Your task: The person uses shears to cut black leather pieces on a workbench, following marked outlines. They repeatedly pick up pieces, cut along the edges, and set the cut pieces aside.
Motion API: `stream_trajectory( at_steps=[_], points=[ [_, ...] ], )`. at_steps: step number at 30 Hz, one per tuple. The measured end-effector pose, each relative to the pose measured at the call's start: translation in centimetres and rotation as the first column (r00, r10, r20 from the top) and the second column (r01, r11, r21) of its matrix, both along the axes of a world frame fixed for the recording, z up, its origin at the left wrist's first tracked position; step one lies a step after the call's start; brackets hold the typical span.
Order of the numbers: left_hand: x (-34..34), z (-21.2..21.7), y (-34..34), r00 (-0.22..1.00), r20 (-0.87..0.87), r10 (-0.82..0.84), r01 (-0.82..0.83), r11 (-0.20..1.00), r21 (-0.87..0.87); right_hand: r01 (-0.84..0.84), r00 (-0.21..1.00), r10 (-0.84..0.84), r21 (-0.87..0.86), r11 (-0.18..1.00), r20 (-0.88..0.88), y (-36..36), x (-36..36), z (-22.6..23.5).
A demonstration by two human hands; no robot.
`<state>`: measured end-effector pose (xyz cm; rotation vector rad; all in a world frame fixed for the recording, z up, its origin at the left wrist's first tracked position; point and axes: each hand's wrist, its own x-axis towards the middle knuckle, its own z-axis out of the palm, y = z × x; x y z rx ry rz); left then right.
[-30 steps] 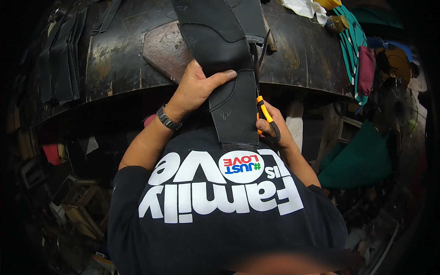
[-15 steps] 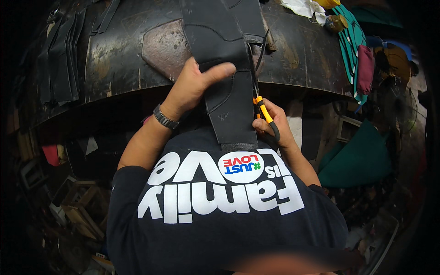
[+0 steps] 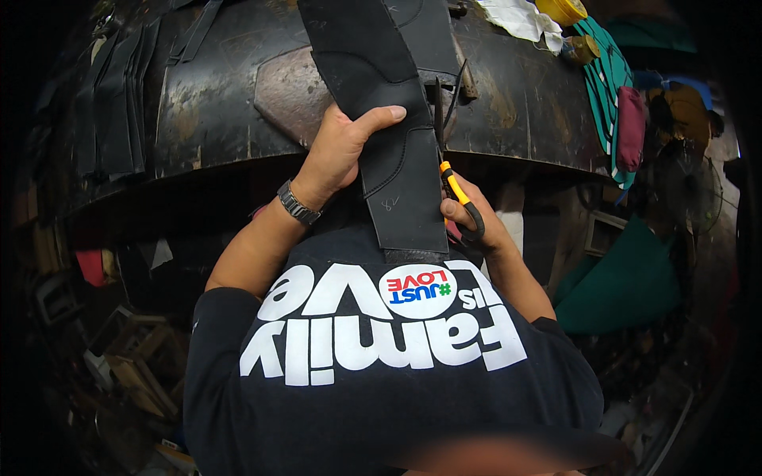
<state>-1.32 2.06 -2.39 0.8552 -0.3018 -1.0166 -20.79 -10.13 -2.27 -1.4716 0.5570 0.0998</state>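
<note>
My left hand [image 3: 340, 149] grips a long black leather piece [image 3: 406, 194] by its left edge, thumb lying on top and the other fingers hidden beneath. Curved stitched seams and a small pale handwritten mark show on the leather, whose near end hangs at my shirt. In my right hand [image 3: 482, 213] are scissors with yellow and black handles [image 3: 455, 184]. Their dark blades stand apart along the leather's right edge, pointing away from me. Whether they touch it I cannot tell. Another black leather piece [image 3: 429, 36] lies under the far end.
A dark, worn workbench [image 3: 206, 111] curves across the far side, with a brownish slab [image 3: 286, 99] on it. Black leather strips [image 3: 111, 103] hang over its left. At the far right are a white cloth [image 3: 520, 20], a yellow container [image 3: 561, 9] and green fabric [image 3: 611, 79].
The leather's far end has swung a little left, and its near part has shifted slightly. My left thumb now presses on it. The scissors have moved slightly, still in my right hand.
</note>
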Motion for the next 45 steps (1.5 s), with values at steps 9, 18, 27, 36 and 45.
stream_trajectory(
  at_steps=[9, 18, 27, 36, 45],
  points=[
    [0.1, -0.1, 0.1, 0.999, 0.031, 0.029, -0.029, 1.0, -0.012, 0.09, 0.993, -0.091, -0.011, 0.996, -0.07, 0.4, -0.6, -0.1],
    [0.1, -0.3, 0.3, 1.0, 0.017, 0.0, -0.001, 1.0, 0.005, 0.091, 0.985, -0.102, -0.089, 0.992, -0.139, 0.8, -0.6, 0.3],
    [-0.1, -0.3, 0.1, 0.998, -0.058, -0.036, 0.035, 0.999, -0.013, 0.056, 0.998, -0.058, -0.064, 0.996, -0.033, 0.0, 1.1, 0.8],
    [-0.2, -0.4, 0.3, 0.998, 0.024, -0.052, 0.051, 0.999, 0.007, 0.106, 0.992, -0.108, -0.038, 0.994, -0.064, 0.4, 0.5, 0.6],
    [0.4, 0.1, 0.3, 0.996, 0.077, -0.044, 0.043, 0.999, 0.018, 0.139, 0.985, -0.137, 0.006, 0.99, -0.105, 0.4, 0.6, 1.1]
  ],
)
